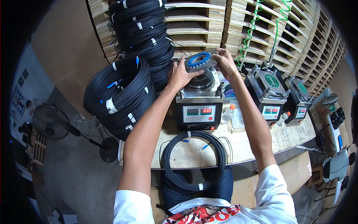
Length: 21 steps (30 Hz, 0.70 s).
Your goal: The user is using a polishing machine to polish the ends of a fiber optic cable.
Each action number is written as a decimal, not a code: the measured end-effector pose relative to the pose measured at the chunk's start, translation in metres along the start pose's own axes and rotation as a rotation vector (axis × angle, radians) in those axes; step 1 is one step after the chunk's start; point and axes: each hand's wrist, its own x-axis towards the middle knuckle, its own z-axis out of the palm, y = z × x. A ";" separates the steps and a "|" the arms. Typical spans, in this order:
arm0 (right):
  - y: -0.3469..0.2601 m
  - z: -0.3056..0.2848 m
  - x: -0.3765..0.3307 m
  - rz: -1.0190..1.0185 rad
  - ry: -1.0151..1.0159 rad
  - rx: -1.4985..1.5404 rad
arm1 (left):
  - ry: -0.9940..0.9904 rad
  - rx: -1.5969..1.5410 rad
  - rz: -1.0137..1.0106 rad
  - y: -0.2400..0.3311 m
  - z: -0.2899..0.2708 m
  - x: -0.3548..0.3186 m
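Above the nearest polishing machine point(199, 100), I hold a flat metal polishing fixture point(209, 65) tilted between both hands. A ring of blue fibre connectors point(199, 59) sits on its upper face. My left hand point(181, 75) grips the left edge, with the thumb along the near side. At the right corner my right hand point(226, 64) pinches the plate between thumb and fingers. The machine's round turntable point(201, 83) shows partly beneath the plate. On the table's front edge and my lap rests a coil of black fibre cable point(167, 157) with blue-tipped ends.
Tall stacks of black cable coils point(119, 99) stand left of the machine. To the right are two more polishing machines point(269, 98) point(299, 98) carrying green rings. A bottle with an orange cap point(228, 112) stands beside my machine. A fan point(56, 123) stands on the floor at left.
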 end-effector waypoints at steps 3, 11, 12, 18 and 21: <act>0.010 -0.020 -0.011 -0.009 0.063 0.189 | -0.055 -0.060 0.089 0.000 0.002 0.003; 0.027 -0.028 -0.017 0.018 -0.103 0.173 | 0.123 -0.248 -0.116 -0.021 0.013 0.012; 0.034 -0.026 -0.019 0.041 -0.061 0.202 | 0.043 -0.165 -0.147 -0.018 0.011 0.011; 0.050 -0.020 -0.024 0.099 -0.026 0.317 | 0.017 -0.078 -0.323 -0.021 0.009 0.012; 0.063 -0.038 -0.019 0.077 -0.051 0.300 | 0.102 -0.166 -0.234 -0.025 0.016 0.013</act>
